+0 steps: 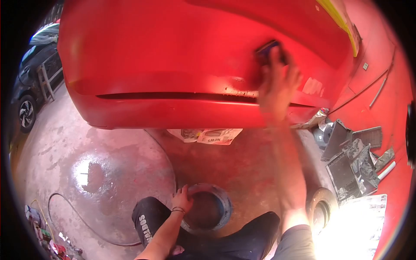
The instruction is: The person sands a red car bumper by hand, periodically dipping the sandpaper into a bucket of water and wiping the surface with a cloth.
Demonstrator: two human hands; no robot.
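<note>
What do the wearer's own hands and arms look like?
The left hand and right hand are ungloved. A thin dark band circles the left wrist; a dark grey sleeve shows on the right arm.

newspaper (219,137): "NEWS", upside down; trouser leg (154,213): white letters, partly unclear

Floor (117,143), pale, with darker blotches and a bright patch of glare at left. Resting upon it: a round tub (227,207), lower centre; a dark hose (86,224), looped at lower left; a tyre (330,199), right; a car wheel (27,113), far left.
</note>
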